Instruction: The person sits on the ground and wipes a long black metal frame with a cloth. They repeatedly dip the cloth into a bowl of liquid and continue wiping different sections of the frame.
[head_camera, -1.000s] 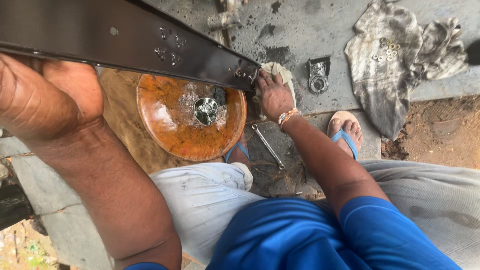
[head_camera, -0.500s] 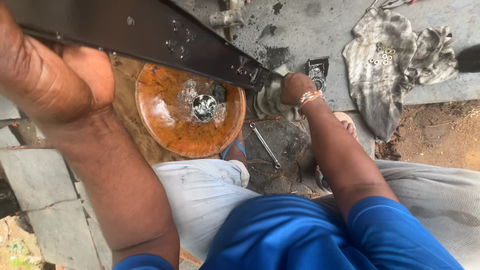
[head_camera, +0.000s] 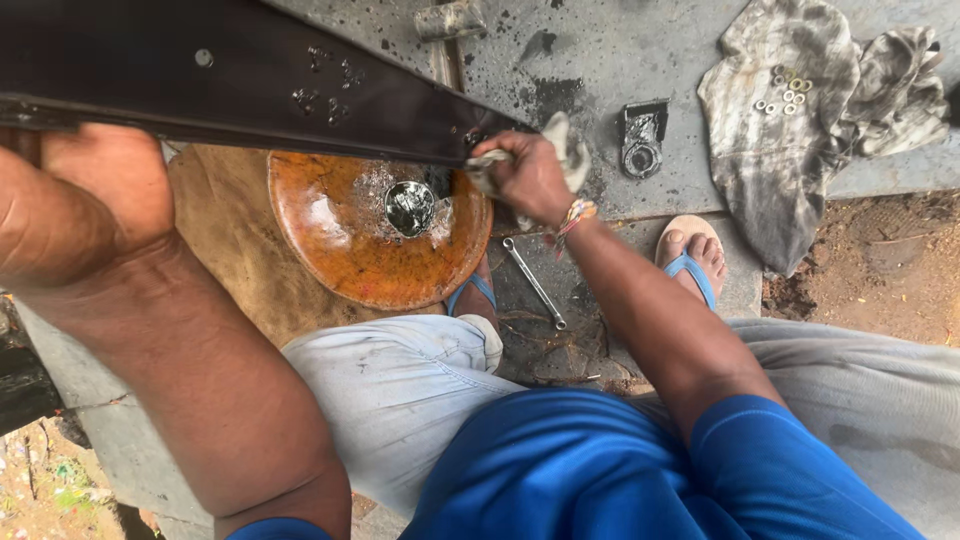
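head view: right hand (head_camera: 532, 178) on rag (head_camera: 566, 148)

Concrete slab (head_camera: 640, 60): grey, stained with dark oily patches, edged on the right by bare brown soil (head_camera: 860, 285). Lying on it:
- orange-brown shallow bowl (head_camera: 340, 255), wet inside, a small metal part at its centre;
- open-ended spanner (head_camera: 535, 283), just beside the bowl;
- small black metal bracket (head_camera: 641, 140);
- dirty grey rag (head_camera: 800, 150), spread out, a cluster of small washers (head_camera: 785, 95) on it;
- short metal cylinder (head_camera: 450, 20), at the far edge.
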